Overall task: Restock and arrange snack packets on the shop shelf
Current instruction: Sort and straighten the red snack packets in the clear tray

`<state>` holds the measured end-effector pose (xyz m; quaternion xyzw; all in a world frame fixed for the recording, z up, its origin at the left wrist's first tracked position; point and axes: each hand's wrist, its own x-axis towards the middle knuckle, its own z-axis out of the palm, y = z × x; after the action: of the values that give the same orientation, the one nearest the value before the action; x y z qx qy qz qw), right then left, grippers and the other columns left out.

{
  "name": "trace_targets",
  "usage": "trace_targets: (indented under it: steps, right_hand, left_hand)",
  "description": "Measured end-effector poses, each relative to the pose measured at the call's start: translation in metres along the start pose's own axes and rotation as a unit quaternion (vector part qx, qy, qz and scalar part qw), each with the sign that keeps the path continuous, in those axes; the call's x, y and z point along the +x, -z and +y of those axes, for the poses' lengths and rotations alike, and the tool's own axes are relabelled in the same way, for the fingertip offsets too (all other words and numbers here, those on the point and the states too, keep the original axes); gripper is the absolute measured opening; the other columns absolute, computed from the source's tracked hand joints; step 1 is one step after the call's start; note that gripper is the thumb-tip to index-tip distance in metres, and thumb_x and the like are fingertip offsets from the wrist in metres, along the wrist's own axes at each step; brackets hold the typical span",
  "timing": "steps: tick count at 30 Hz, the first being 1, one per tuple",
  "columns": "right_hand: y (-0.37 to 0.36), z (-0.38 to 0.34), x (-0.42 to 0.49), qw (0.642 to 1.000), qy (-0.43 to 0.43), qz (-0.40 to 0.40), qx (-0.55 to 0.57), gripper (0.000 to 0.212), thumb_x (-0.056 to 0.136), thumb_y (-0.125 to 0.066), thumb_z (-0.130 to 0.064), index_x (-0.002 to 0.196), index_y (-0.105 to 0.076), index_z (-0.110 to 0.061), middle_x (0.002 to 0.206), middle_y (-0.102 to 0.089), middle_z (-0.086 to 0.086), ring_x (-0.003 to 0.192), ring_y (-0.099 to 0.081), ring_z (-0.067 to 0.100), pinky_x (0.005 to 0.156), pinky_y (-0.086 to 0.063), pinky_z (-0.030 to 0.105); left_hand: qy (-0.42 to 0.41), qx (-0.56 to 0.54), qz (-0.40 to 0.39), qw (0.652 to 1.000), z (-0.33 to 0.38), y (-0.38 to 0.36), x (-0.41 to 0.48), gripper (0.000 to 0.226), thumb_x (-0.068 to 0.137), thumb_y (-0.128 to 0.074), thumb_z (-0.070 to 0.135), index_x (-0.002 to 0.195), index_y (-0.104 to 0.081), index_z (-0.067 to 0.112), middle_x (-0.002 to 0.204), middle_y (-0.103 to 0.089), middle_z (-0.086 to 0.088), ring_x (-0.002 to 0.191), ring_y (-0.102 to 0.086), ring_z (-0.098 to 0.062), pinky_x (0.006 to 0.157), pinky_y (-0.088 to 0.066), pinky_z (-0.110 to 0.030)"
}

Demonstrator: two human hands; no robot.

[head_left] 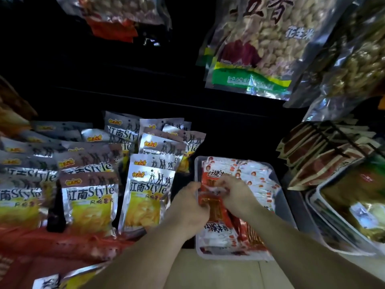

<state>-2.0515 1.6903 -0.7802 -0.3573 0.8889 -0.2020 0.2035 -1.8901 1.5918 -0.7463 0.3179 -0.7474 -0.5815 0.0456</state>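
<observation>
**Squaring up the red packets in the tray**

I am looking into a dark shop shelf, and I am using the clear tray at its front edge as my marker. Left of the tray, silver-and-yellow crisp packets are standing in leaning rows. At the tray's left rim, the left hand is curling its fingers onto the side of the red-and-white snack packets, which are lying stacked inside the tray. Over the tray's middle, the right hand is pinching the top of the same bundle. Right of the tray, brown-and-gold packets are fanning out, and above it peanut bags are hanging.

I am judging this step as arranging: the bundle is being set or squared in the tray. The next move, I reckon, is calling for both hands to ease off without dragging the upper packets. After that, the loose, fanned ones near the tray's far wall are needing a nudge into line.
</observation>
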Motion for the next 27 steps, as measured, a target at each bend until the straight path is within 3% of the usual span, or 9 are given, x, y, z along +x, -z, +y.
trace_targets:
  steps: [3,6,11,13,15,18,20,22,27]
  right_hand:
    - [-0.013,0.018,0.009,0.982,-0.037,-0.183,-0.033,0.031,0.095,-0.066,-0.011,0.089,-0.068,-0.042,0.092,-0.068,-0.012,0.075,-0.065,0.001,0.066,-0.053,0.02]
    - [-0.001,0.018,0.014,0.959,-0.048,-0.273,-0.067,0.042,0.093,-0.058,0.0,0.096,-0.074,-0.039,0.1,-0.065,-0.015,0.083,-0.063,0.001,0.071,-0.051,0.023]
    - [0.018,0.014,0.022,0.94,-0.066,-0.327,-0.065,0.035,0.091,-0.06,-0.007,0.102,-0.076,-0.036,0.111,-0.069,-0.008,0.106,-0.063,0.013,0.096,-0.053,0.037]
    - [0.017,0.015,0.028,0.962,-0.054,-0.267,-0.022,0.028,0.093,-0.061,-0.009,0.109,-0.072,-0.028,0.113,-0.067,-0.004,0.105,-0.063,0.013,0.091,-0.054,0.035]
    - [0.014,0.017,0.035,0.992,-0.042,-0.108,0.038,0.023,0.096,-0.064,-0.017,0.112,-0.065,-0.034,0.11,-0.066,-0.007,0.097,-0.064,0.013,0.076,-0.052,0.029]
    - [0.01,0.023,0.049,0.993,-0.024,0.101,-0.059,0.041,0.097,-0.065,-0.026,0.136,-0.056,-0.035,0.129,-0.061,-0.002,0.101,-0.065,0.021,0.075,-0.05,0.029]
    - [0.01,0.028,0.061,0.987,-0.031,0.096,-0.127,0.053,0.096,-0.068,-0.032,0.146,-0.049,-0.034,0.143,-0.056,0.0,0.126,-0.057,0.024,0.092,-0.053,0.035]
    - [0.009,0.03,0.068,0.984,-0.067,0.056,-0.152,0.06,0.094,-0.073,-0.039,0.148,-0.047,-0.035,0.146,-0.055,0.0,0.131,-0.054,0.024,0.098,-0.051,0.037]
    - [-0.001,0.043,0.077,0.972,-0.058,0.133,-0.182,0.012,0.099,-0.062,-0.037,0.109,-0.066,-0.031,0.11,-0.071,0.002,0.096,-0.06,0.023,0.077,-0.046,0.03]
  left_hand:
    - [0.017,-0.001,-0.007,1.0,0.0,-0.003,0.002,0.029,0.101,-0.061,0.014,0.125,-0.055,0.028,0.106,-0.055,0.023,0.08,-0.058,0.004,0.065,-0.053,-0.014]
    - [0.018,-0.013,-0.013,1.0,-0.002,-0.009,0.006,0.058,0.1,-0.063,0.01,0.152,-0.043,0.026,0.109,-0.05,0.025,0.08,-0.058,0.005,0.058,-0.046,-0.007]
    - [0.011,-0.024,-0.008,1.0,0.003,-0.01,0.006,0.037,0.102,-0.061,0.012,0.125,-0.049,0.039,0.098,-0.05,0.028,0.081,-0.055,0.008,0.061,-0.048,-0.008]
    - [0.016,-0.024,0.0,1.0,-0.001,-0.011,0.007,0.033,0.101,-0.061,0.012,0.111,-0.048,0.042,0.093,-0.052,0.028,0.081,-0.059,0.007,0.067,-0.054,-0.012]
    - [0.024,-0.03,0.007,0.999,-0.006,-0.013,0.009,0.033,0.101,-0.059,0.011,0.099,-0.05,0.043,0.092,-0.056,0.023,0.073,-0.06,0.012,0.065,-0.053,-0.011]
    - [0.026,-0.055,0.024,0.998,-0.008,-0.015,0.012,0.039,0.102,-0.058,0.011,0.09,-0.048,0.047,0.088,-0.056,0.025,0.053,-0.05,0.026,0.05,-0.04,-0.002]
    - [0.019,-0.076,0.04,0.996,-0.009,-0.017,0.015,0.037,0.102,-0.059,0.012,0.094,-0.05,0.047,0.087,-0.057,0.027,0.05,-0.049,0.027,0.048,-0.038,-0.001]
    - [0.011,-0.081,0.041,0.996,-0.009,-0.019,0.017,0.031,0.102,-0.061,0.016,0.11,-0.055,0.045,0.096,-0.061,0.027,0.057,-0.051,0.028,0.048,-0.04,0.001]
    - [0.002,-0.078,0.042,0.996,-0.012,-0.021,0.021,0.029,0.101,-0.064,0.022,0.122,-0.064,0.041,0.111,-0.07,0.023,0.078,-0.06,0.025,0.052,-0.044,-0.002]
